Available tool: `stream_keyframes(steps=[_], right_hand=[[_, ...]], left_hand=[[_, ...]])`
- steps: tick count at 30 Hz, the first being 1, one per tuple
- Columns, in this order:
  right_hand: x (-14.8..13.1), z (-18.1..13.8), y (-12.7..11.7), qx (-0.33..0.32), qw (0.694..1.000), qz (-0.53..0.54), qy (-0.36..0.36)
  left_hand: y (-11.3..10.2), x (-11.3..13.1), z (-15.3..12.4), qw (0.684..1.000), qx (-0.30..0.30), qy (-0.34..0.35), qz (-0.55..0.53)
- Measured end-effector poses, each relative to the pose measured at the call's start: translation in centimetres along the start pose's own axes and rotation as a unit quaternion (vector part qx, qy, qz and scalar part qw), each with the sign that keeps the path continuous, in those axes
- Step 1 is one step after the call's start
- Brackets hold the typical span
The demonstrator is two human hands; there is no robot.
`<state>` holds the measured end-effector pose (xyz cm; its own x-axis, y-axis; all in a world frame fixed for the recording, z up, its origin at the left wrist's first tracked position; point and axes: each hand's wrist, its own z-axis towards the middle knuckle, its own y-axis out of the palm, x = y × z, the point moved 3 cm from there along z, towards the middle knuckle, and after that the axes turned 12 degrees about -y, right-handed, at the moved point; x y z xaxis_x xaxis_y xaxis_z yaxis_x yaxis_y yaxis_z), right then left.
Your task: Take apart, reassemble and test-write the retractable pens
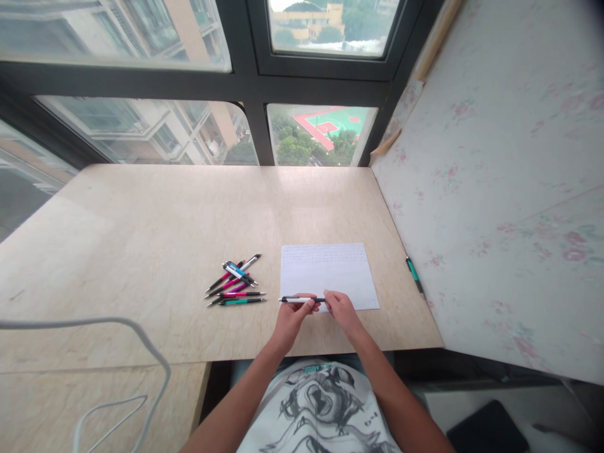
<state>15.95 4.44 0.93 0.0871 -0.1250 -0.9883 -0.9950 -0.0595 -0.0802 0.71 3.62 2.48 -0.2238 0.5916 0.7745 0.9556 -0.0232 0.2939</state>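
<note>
A white pen with a black grip [306, 300] lies level between my two hands, over the lower edge of a sheet of paper [330, 274]. My left hand [299, 308] holds its barrel from below, thumb on top. At the dark end, my right hand [340, 307] has its fingertips closed on the pen. Rows of small handwriting run across the upper part of the sheet. To the left of the paper sits a loose pile of pens [236, 281] in pink, blue, teal, purple and white, several of them crossing each other.
A teal and black pen [414, 275] rests against the flowered wall [495, 220] at the table's right edge. A grey cable [141, 340] loops over the left front of the wooden table [165, 220]. Dark-framed windows [321, 78] stand behind the table.
</note>
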Motion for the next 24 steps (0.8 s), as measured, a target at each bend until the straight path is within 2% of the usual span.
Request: stream_keyframes(steps=[6, 8, 11, 14, 17, 20, 24], right_hand=[[0.0, -0.8, 0.6, -0.036, 0.99, 0.091, 0.102], [-0.4, -0.8, 0.5, -0.026, 0.995, 0.069, 0.068], [-1.1, -0.6, 0.2, 0.002, 0.999, -0.026, -0.026], [-1.7, -0.3, 0.1, 0.007, 0.991, -0.099, -0.094], [-2.4, -0.1, -0.2, 0.003, 0.982, -0.122, -0.141], [-2.8, 0.0, -0.7, -0.01, 0.983, -0.108, -0.151], [-2.5, 0.1, -1.2, -0.001, 0.987, -0.102, -0.121]], left_hand=[[-0.1, -0.2, -0.4, 0.999, 0.022, 0.03, 0.038], [0.0, -0.5, -0.4, 0.999, 0.026, 0.023, 0.02], [0.2, -0.8, -0.3, 0.998, 0.039, -0.008, -0.056], [0.5, -0.7, -0.1, 0.99, 0.037, -0.038, -0.128], [0.6, -0.2, 0.2, 0.988, 0.021, -0.049, -0.147], [0.5, 0.1, 0.5, 0.988, 0.008, -0.051, -0.149], [0.1, -0.1, 0.8, 0.988, -0.002, -0.056, -0.141]])
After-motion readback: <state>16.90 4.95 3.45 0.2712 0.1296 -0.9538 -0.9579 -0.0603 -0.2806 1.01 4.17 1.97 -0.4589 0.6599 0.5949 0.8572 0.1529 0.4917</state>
